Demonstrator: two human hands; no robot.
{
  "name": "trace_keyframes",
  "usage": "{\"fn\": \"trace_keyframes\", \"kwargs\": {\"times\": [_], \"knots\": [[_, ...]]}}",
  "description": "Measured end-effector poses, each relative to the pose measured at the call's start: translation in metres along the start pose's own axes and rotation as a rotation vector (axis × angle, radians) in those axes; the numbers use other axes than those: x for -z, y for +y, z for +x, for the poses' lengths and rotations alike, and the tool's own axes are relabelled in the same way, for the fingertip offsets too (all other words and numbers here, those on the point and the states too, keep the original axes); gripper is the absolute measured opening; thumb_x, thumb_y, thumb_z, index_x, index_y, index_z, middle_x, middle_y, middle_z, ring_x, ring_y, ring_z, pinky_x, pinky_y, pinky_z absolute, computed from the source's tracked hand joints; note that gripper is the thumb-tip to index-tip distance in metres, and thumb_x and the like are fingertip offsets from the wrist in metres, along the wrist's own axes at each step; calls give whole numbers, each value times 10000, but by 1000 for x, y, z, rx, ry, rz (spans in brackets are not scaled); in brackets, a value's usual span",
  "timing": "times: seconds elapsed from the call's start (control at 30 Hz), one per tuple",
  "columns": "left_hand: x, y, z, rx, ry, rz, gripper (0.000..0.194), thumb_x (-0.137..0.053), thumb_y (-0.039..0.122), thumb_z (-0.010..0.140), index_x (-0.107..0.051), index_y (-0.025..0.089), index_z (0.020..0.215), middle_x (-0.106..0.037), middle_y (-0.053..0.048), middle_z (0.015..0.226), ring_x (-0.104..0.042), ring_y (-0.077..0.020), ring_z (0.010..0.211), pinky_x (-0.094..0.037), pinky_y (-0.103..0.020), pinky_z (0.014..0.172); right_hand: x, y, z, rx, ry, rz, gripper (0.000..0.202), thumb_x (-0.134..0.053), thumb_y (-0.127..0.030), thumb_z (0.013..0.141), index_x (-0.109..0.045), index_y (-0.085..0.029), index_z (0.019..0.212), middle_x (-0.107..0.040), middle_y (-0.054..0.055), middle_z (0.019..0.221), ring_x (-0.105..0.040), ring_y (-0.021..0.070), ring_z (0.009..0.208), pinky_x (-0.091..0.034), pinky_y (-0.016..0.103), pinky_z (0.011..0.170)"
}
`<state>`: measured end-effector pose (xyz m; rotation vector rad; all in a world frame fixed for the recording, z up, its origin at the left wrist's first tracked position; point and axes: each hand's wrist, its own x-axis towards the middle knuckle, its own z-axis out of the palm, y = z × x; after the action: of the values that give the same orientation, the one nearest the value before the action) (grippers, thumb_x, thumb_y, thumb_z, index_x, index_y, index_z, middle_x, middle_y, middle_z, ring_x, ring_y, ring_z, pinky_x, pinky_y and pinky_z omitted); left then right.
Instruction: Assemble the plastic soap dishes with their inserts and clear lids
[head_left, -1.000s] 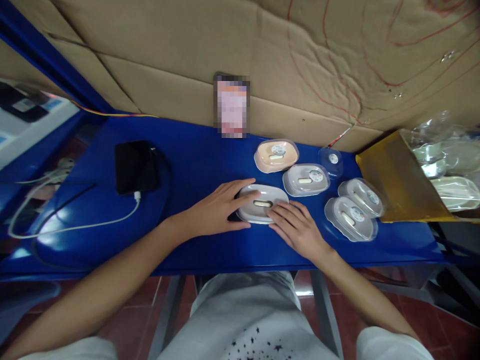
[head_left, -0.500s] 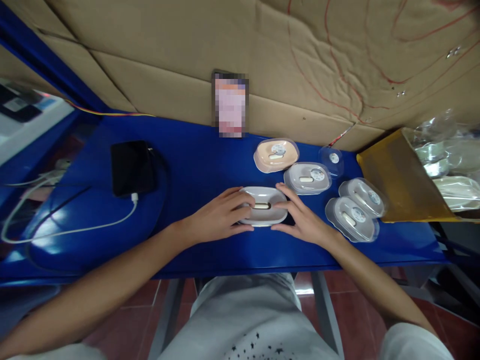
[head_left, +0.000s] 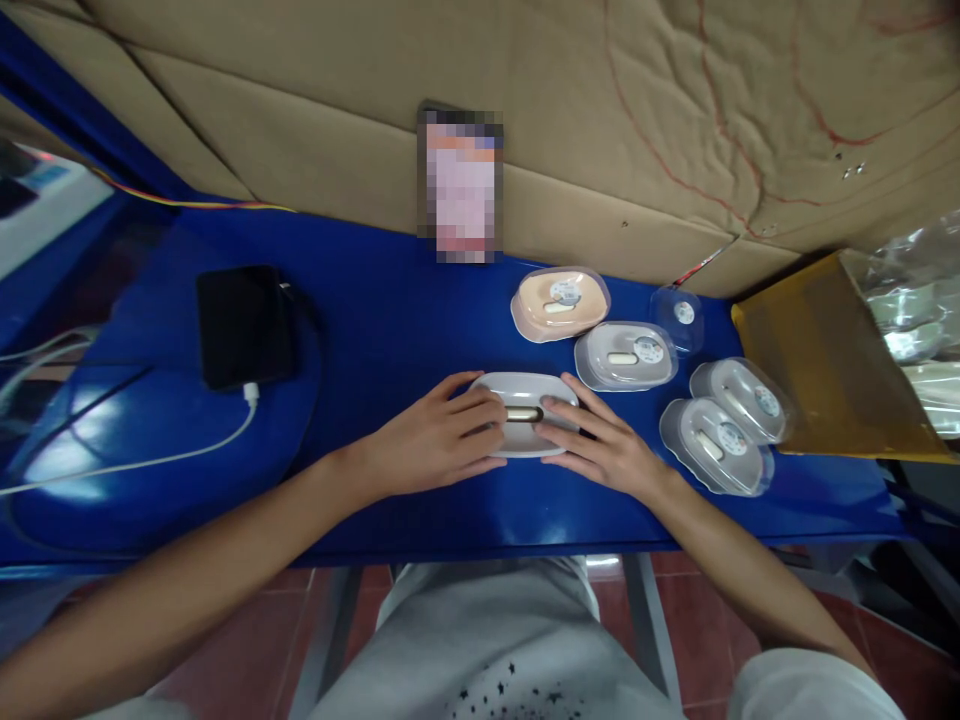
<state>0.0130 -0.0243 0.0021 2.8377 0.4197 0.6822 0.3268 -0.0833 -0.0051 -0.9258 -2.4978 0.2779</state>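
Observation:
A grey-white oval dish (head_left: 517,384) lies on the blue table in front of me, with a pale bar-shaped piece (head_left: 523,414) in its middle. My left hand (head_left: 450,436) grips the dish's left end, its fingers reaching over the rim onto the inner surface. On the right end, my right hand (head_left: 604,442) holds the dish too, fingers bent over it beside the bar and thumb at the near edge. Both hands' fingertips partly cover the dish.
Behind and right stand a peach dish (head_left: 585,290) and several grey dishes (head_left: 626,372) under clear lids. A loose clear lid (head_left: 686,335) lies near an open carton (head_left: 817,350) holding plastic-wrapped items. At left sits a black box (head_left: 244,328) with a white cable (head_left: 187,458). A phone-like screen (head_left: 463,190) leans against cardboard.
The view has shifted a little. My right fingers have moved further inward over the dish, and my left fingers lie closer to the bar. Both hands stay on the dish.

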Motion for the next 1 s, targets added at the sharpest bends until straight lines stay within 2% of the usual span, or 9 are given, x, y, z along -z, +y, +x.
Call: {"fn": "trace_keyframes", "kwargs": {"times": [0.17, 0.3, 0.47, 0.6, 0.8, 0.9, 0.93, 1.0], "knots": [[-2, 3, 1, -31, 15, 83, 120, -661, 274, 1066, -656, 216, 960, -741, -47, 1079, -692, -222, 1130, -445, -496, 1238, -1, -1, -1, -22, -24, -2, 587, -723, -324, 1046, -547, -391, 1602, -630, 40, 1588, -400, 286, 1619, -502, 533, 1290], [-4, 5, 2, -61, 49, 144, 114, -681, 264, 1051, -648, 211, 957, -731, -44, 1042, -702, -221, 1102, -473, -502, 1226, -3, -1, 2, 63, 41, -36, 678, -749, -305, 1028, -486, -342, 1652, -649, 79, 1564, -450, 285, 1592, -524, 494, 1277], [-6, 1, -3, -74, 35, 190, 130, -680, 300, 1063, -647, 209, 978, -721, -57, 1086, -704, -230, 1133, -498, -506, 1217, -4, -5, 5, 86, 57, -68, 594, -771, -282, 1007, -575, -210, 1563, -687, 159, 1498, -488, 341, 1566, -531, 557, 1253], [-1, -6, -4, -19, -36, 64, 117, -703, 289, 1041, -650, 198, 1092, -706, -93, 1192, -691, -254, 1195, -498, -514, 1221, -4, -4, 6, 33, 76, -12, 489, -790, -292, 989, -644, -219, 1451, -702, 157, 1470, -514, 343, 1550, -538, 560, 1243], [2, -9, -3, 44, -49, -20, 107, -717, 234, 1009, -690, 198, 1106, -721, -94, 1155, -682, -280, 1193, -563, -470, 1128, -7, -4, 10, 5, 34, 17, 418, -786, -323, 990, -677, -215, 1379, -718, 157, 1444, -518, 334, 1553, -513, 566, 1261], [0, -9, -3, 43, -55, -18, 91, -710, 242, 1014, -700, 205, 1097, -722, -95, 1165, -683, -282, 1195, -559, -484, 1137, 8, -10, 12, 48, 12, -108, 418, -764, -386, 1007, -681, -217, 1380, -725, 146, 1448, -565, 340, 1514, -496, 582, 1264], [0, -9, -3, 41, -53, -11, 87, -706, 244, 1017, -699, 201, 1092, -721, -100, 1175, -684, -285, 1190, -561, -491, 1135, 19, -11, 11, 40, 25, -159, 418, -753, -394, 1015, -677, -232, 1393, -726, 132, 1453, -580, 337, 1500, -491, 584, 1262], [1, -7, -2, 41, -40, 2, 101, -704, 265, 1023, -696, 190, 1089, -712, -121, 1215, -683, -298, 1193, -560, -518, 1137, 51, -5, 8, -87, 137, -264, 376, -703, -380, 1046, -674, -264, 1403, -720, 105, 1464, -583, 323, 1495, -467, 576, 1265]]}}
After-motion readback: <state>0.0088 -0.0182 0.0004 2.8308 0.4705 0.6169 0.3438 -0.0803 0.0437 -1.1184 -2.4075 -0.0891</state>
